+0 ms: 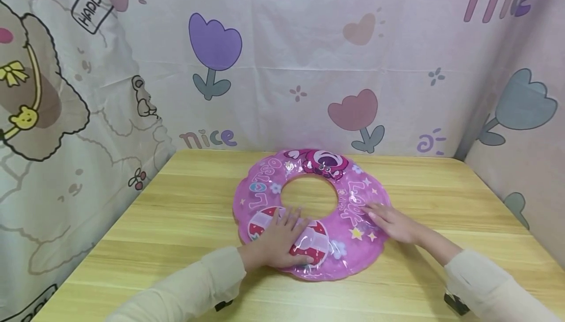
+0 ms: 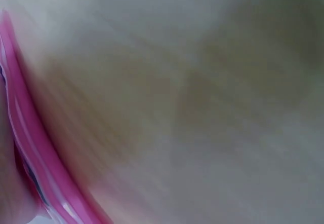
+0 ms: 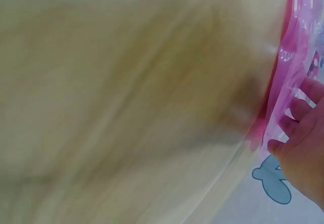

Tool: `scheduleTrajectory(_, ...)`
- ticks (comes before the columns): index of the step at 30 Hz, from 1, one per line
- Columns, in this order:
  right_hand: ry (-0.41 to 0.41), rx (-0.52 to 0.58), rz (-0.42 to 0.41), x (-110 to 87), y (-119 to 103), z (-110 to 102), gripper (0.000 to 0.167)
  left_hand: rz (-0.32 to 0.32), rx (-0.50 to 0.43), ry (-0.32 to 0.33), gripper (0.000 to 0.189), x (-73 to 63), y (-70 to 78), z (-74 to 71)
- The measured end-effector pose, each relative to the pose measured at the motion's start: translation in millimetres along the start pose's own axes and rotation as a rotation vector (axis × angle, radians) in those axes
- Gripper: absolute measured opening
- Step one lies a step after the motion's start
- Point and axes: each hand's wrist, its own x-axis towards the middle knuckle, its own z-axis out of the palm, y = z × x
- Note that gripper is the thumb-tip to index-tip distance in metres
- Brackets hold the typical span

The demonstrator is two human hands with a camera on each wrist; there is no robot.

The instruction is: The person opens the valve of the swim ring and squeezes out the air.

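Note:
A pink inflatable swim ring (image 1: 315,263) with printed letters, stars, flowers and a cartoon bear lies flat on the wooden table (image 1: 176,204). It looks thin and only slightly filled. My left hand (image 1: 282,238) rests on its near left part, fingers spread over a red and white round print. On the right side of the ring, my right hand (image 1: 395,221) touches the lettering with its fingers extended. In the right wrist view, the fingers of the right hand (image 3: 304,138) lie against the ring's edge (image 3: 286,77). The left wrist view shows the ring's rim (image 2: 38,138) beside part of the hand.
A printed cloth (image 1: 287,42) with tulips and words hangs behind the table, and more cloth (image 1: 79,165) covers the left side. Small dark objects (image 1: 456,304) show beneath both sleeves, seemingly at the wrists.

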Motion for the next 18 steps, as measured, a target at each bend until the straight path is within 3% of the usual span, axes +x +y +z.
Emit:
scheduleTrajectory(10, 0.037, -0.059, -0.111, -20.3, -10, 10, 0.039, 0.004, 0.020, -0.008, 0.092, -13.4, -23.2, -1.3)
scheduleTrajectory(18, 0.043, -0.175, -0.171, -33.5, -19, 18, 0.039, 0.005, -0.013, 0.004, 0.092, -22.5, -41.1, -7.4)
